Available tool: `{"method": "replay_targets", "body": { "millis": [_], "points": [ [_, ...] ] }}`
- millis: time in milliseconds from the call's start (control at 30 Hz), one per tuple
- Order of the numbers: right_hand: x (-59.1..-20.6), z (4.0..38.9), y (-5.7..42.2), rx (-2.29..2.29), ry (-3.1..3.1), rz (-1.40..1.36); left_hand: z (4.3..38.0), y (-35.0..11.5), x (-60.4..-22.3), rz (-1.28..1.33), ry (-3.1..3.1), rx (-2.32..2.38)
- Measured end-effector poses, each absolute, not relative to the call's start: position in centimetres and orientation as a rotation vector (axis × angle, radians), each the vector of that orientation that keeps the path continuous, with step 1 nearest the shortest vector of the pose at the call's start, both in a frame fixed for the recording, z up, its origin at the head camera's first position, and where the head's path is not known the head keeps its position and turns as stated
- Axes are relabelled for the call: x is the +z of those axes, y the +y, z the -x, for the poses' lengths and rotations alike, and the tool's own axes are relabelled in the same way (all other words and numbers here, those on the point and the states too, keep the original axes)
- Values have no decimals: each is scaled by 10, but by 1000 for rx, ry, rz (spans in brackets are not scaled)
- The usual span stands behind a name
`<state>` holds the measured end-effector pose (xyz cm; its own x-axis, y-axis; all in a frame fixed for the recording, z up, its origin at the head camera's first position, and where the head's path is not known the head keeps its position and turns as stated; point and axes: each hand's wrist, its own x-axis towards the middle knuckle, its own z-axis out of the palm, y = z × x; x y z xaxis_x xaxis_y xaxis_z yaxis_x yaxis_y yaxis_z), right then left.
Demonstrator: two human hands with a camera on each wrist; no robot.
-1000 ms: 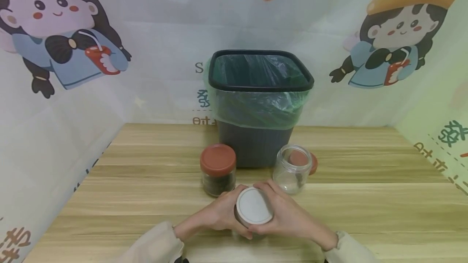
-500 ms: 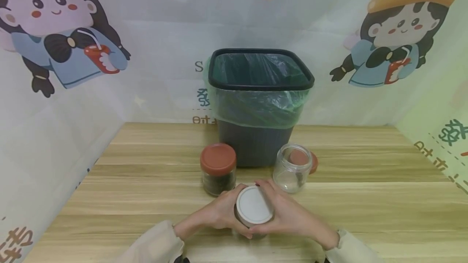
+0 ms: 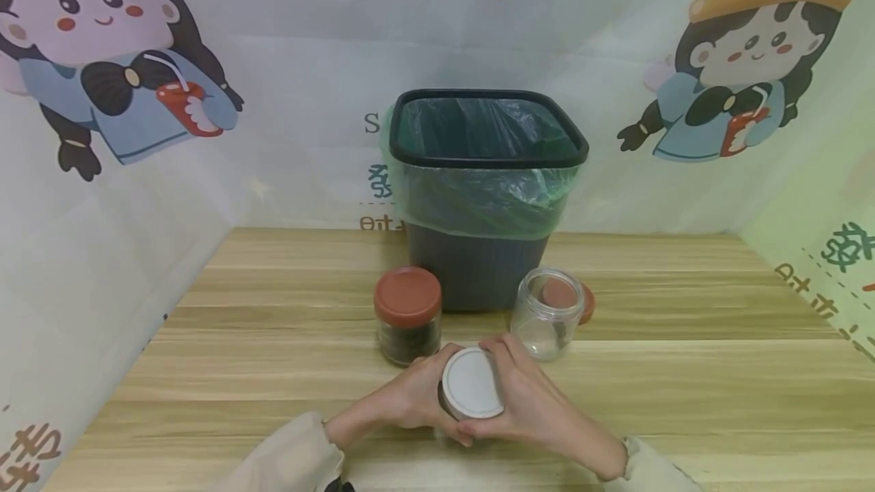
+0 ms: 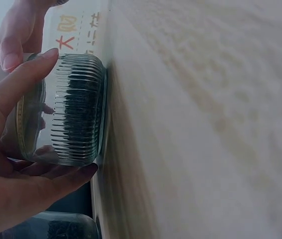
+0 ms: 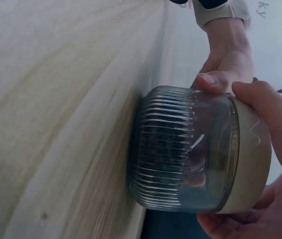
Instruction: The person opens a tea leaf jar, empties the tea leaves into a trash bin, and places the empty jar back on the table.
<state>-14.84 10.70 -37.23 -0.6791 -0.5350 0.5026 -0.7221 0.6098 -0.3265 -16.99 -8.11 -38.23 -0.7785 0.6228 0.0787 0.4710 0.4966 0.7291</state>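
Observation:
A ribbed glass jar (image 5: 166,149) stands upright on the table between both hands, dark contents in its lower part. Its lid is white (image 3: 472,383). My left hand (image 3: 417,393) grips the glass body, thumb near and fingers round the far side. The right hand (image 3: 529,401) holds the lid's right side, thumb at the near edge and fingers at the far edge. Beyond the left hand stands another jar with a red-brown lid (image 3: 408,297) and dark contents. Past the right hand is a lidless glass jar (image 3: 544,332), with a red-brown lid (image 3: 587,304) behind it.
A dark bin (image 3: 478,272) lined with a green plastic bag (image 3: 478,203) stands behind the jars. The wooden table (image 3: 683,393) ends at a printed cloth backdrop (image 3: 294,135) at the back and on both sides.
My right hand has turned slightly on the lid, its thumb sliding left along the near edge. The left hand and the jar's body stay in place.

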Motion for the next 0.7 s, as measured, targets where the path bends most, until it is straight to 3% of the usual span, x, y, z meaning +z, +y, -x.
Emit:
{"method": "replay_targets", "body": {
  "millis": [700],
  "points": [
    [-360, 164, 117, 936, -2667, -1297, 171, -81, -383, -934, 2517, 1157]
  ]
}}
